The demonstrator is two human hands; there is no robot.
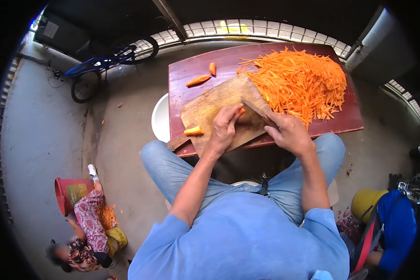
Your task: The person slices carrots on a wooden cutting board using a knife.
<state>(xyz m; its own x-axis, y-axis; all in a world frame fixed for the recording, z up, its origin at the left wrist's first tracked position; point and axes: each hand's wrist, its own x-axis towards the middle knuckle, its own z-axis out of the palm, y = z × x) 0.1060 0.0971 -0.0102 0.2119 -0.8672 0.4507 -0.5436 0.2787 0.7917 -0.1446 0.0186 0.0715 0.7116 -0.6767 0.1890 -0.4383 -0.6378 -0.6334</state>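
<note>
My left hand (pixel 223 127) is closed on a carrot piece (pixel 241 111), pressing it to the wooden cutting board (pixel 214 100). In my right hand (pixel 290 133) is a knife (pixel 255 109), its blade slanting over the board close beside the carrot. A thick carrot chunk (pixel 194 130) lies at the board's left edge. Beyond the board, on the red table (pixel 184 70), are a longer carrot piece (pixel 198 80) and a short one (pixel 212 68). A big heap of carrot strips (pixel 298 81) covers the table's right side. My left fingers hide most of the held piece.
A flat brown wooden piece (pixel 178 141) sticks out at the table's near left corner, with a white basin (pixel 161 118) beside it. A blue bicycle (pixel 100 63) stands back left. At lower left a person (pixel 81 242) sits by a red bucket (pixel 64 193). A yellow bucket (pixel 366 204) stands right.
</note>
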